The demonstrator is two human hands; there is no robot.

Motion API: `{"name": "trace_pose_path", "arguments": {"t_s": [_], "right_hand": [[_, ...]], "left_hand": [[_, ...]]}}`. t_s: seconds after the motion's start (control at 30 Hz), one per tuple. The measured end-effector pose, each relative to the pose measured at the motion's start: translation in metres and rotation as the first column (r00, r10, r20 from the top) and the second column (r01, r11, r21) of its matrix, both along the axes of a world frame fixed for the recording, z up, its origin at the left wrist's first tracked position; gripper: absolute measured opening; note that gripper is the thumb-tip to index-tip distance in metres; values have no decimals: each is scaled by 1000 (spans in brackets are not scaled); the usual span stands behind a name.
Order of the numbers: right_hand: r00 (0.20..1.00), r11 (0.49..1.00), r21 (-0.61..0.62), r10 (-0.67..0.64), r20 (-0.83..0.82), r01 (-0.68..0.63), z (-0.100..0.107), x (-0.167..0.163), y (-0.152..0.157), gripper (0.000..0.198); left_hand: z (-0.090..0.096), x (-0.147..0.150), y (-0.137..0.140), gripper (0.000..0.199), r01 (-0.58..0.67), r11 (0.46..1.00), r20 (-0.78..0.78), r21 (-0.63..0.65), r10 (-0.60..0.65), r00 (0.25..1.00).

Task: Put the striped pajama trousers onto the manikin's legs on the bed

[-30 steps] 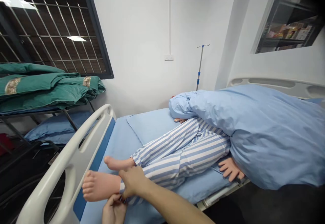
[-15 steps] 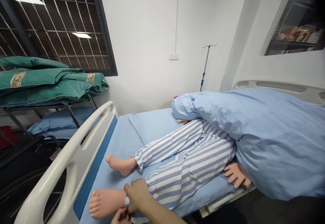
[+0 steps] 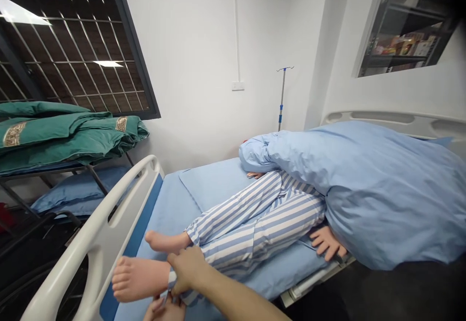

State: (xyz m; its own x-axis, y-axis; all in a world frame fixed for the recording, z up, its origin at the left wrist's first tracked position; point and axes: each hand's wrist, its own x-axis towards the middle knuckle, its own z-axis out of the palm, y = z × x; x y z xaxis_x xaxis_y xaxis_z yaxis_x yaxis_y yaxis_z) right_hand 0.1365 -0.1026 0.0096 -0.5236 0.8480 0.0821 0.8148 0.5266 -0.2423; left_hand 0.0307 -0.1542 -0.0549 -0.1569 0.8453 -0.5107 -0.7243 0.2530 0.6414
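A manikin in blue-and-white striped pyjama trousers [image 3: 255, 226] lies on a hospital bed, its upper body under a light blue duvet [image 3: 382, 190]. My right hand [image 3: 187, 271] grips the trouser cuff at the ankle of the near bare foot [image 3: 134, 278]. Low at the frame's edge, my left hand [image 3: 163, 309] pinches the same cuff from below and is partly cut off. The far foot [image 3: 163, 241] rests on the blue sheet [image 3: 211, 185]. A manikin hand [image 3: 325, 243] pokes out beneath the duvet.
The white footboard rail [image 3: 91, 233] runs close to the feet on the left. Beyond it, folded green quilts [image 3: 65, 136] lie on a rack above a blue pillow [image 3: 76, 190]. An IV pole [image 3: 282, 97] stands by the back wall. A barred window is upper left.
Both hands stay on the near trouser cuff. The near foot sits a little higher and further left than half a second ago; the view has also shifted.
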Motion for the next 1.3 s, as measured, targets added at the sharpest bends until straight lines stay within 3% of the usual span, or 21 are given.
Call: {"name": "trace_pose_path", "arguments": {"t_s": [0.1,0.2,0.33,0.47,0.67,0.87,1.07,1.2,1.3], "right_hand": [[990,1000,6,4,-143,-3,49,12,-5,42],[979,1000,15,1,-206,2,100,11,-11,30],[975,1000,12,28,-222,-26,152,3,-12,25],[975,1000,0,-8,-220,8,170,32,-8,38],[969,999,44,-17,-245,28,185,80,4,61],[893,994,92,95,-440,-60,234,110,8,49],[816,997,64,76,-573,-48,286,155,-2,43],[798,995,99,68,-599,-11,309,177,-11,39],[798,997,80,34,-602,18,314,183,-13,38]], "left_hand": [[50,13,-6,13,-58,991,156,121,39,987],[93,25,-16,23,-47,971,122,235,18,992],[129,37,-23,30,24,943,44,333,-41,998],[149,44,-23,35,76,882,16,464,-95,995],[186,61,-22,39,190,731,-76,656,-186,980],[236,86,-16,42,256,591,-93,765,-292,952],[281,118,-7,41,315,470,-148,825,-357,922],[299,135,-2,37,348,428,-181,834,-383,906],[302,140,0,39,341,406,-165,848,-410,897]]}}
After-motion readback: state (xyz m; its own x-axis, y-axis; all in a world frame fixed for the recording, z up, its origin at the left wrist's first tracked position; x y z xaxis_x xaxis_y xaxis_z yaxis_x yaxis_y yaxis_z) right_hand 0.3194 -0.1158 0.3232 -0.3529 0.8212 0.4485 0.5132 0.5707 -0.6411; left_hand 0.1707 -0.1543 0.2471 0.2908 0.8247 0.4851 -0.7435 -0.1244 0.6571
